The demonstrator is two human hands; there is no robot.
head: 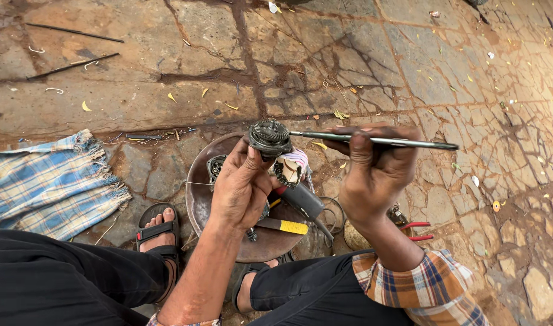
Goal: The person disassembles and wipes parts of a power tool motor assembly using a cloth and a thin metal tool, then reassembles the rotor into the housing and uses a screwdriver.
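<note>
While your left hand [240,187] grips the round geared part [269,137] from below, your right hand [373,172] clenches the thin metal rod [373,140], which lies level with its tip at the part's right side, above the round pan [198,193]

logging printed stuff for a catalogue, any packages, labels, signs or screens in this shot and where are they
None in view: no package, label, sign or screen on the stone floor, round metal tray or blue checked cloth. The hands hold only bare metal parts.
</note>
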